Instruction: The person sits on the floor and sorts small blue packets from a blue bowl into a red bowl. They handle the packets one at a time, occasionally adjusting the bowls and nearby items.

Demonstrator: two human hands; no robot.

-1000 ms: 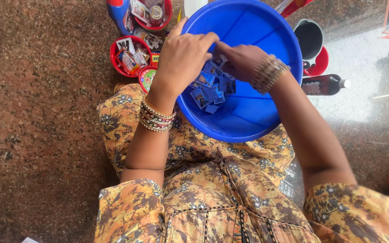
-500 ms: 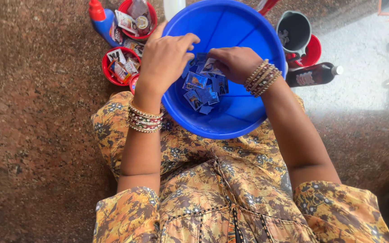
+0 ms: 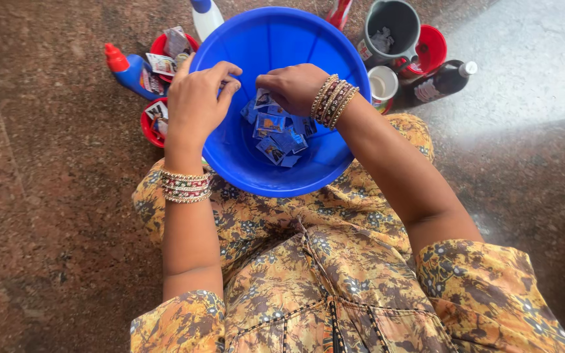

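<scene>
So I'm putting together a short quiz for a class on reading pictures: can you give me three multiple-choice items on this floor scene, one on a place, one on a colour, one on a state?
1. Where do the small blue sachets lie?
A. inside the round blue plastic basin
B. in the grey plastic jug
C. on the speckled stone floor

2. What colour is the cap of the dark bottle lying on its side?
A. red
B. white
C. green

3. How do the left hand and right hand stand?
A. both resting in the lap
B. both over the basin, fingers pinched
C. one lifting the jug

Answers: 1 A, the sachets are piled on the basin's bottom. 2 B, its tip shows white. 3 B, both hands meet above the sachets.
</scene>
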